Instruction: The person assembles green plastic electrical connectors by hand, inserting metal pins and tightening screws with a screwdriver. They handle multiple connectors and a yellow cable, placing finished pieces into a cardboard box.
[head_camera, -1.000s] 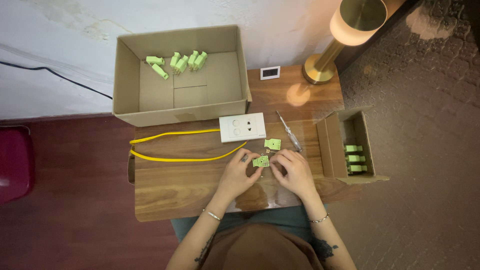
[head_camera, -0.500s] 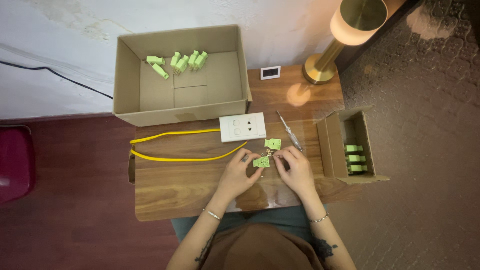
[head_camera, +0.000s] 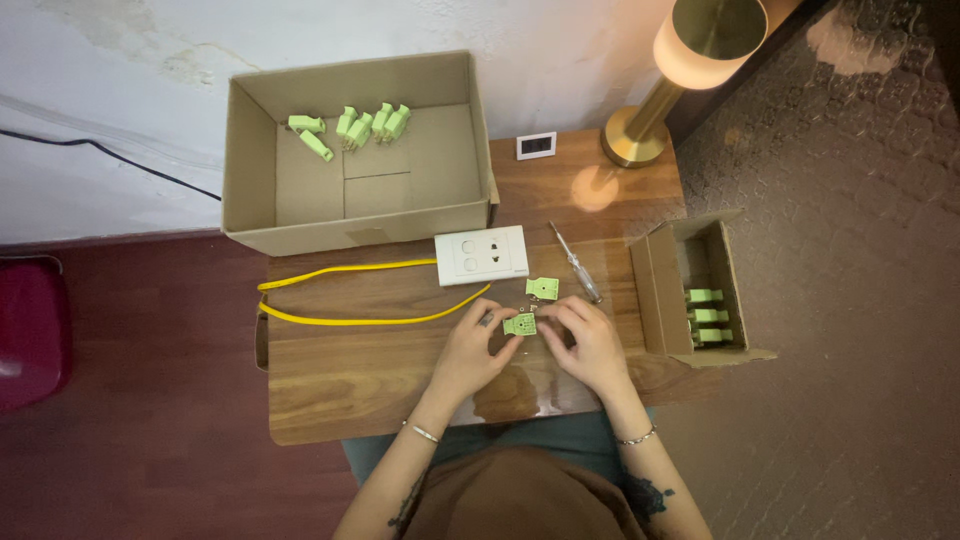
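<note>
A small green plastic plug part (head_camera: 519, 325) lies low over the wooden table (head_camera: 350, 365), pinched between the fingertips of my left hand (head_camera: 478, 345) and my right hand (head_camera: 588, 338). A second green part (head_camera: 542, 289) rests on the table just beyond them. A screwdriver (head_camera: 574, 262) lies past my right hand. A white socket plate (head_camera: 482, 254) sits behind my left hand, with a yellow cable (head_camera: 350, 297) looping out to its left.
A big open cardboard box (head_camera: 255, 170) at the back left holds several green plugs (head_camera: 350, 125). A small cardboard box (head_camera: 660, 300) at the right holds green plugs (head_camera: 706, 316). A brass lamp (head_camera: 665, 90) and a small white frame (head_camera: 536, 145) stand at the back.
</note>
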